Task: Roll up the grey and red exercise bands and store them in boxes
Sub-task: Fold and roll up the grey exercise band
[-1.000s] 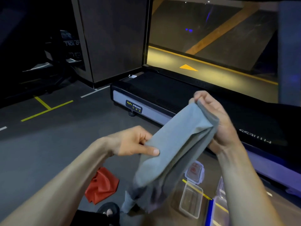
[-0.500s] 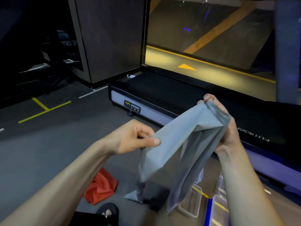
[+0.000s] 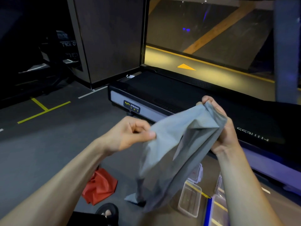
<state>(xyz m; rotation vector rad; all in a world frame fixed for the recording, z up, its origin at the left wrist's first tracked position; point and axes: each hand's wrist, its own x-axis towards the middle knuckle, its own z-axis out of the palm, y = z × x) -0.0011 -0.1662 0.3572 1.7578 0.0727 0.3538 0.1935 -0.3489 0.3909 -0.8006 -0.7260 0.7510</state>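
Note:
I hold the grey exercise band (image 3: 175, 154) up in front of me, and it hangs down to the floor. My left hand (image 3: 130, 134) pinches its left edge between thumb and fingers. My right hand (image 3: 221, 126) grips the bunched top right end. The red exercise band (image 3: 101, 186) lies crumpled on the dark floor, below my left forearm. A clear plastic box (image 3: 189, 199) sits open on the floor at lower right, with a second clear box (image 3: 219, 188) partly hidden behind my right forearm.
A black treadmill (image 3: 162, 95) labelled BODY STRONG runs across the floor just beyond my hands. A clear lid (image 3: 197, 173) lies behind the band. My sandalled foot (image 3: 108, 212) is at the bottom edge. Yellow tape lines (image 3: 44, 110) mark the floor at left.
My hands have drawn the top of the grey band wider apart, then shifted slightly. The hanging part has swung and its lower end now rests on the floor.

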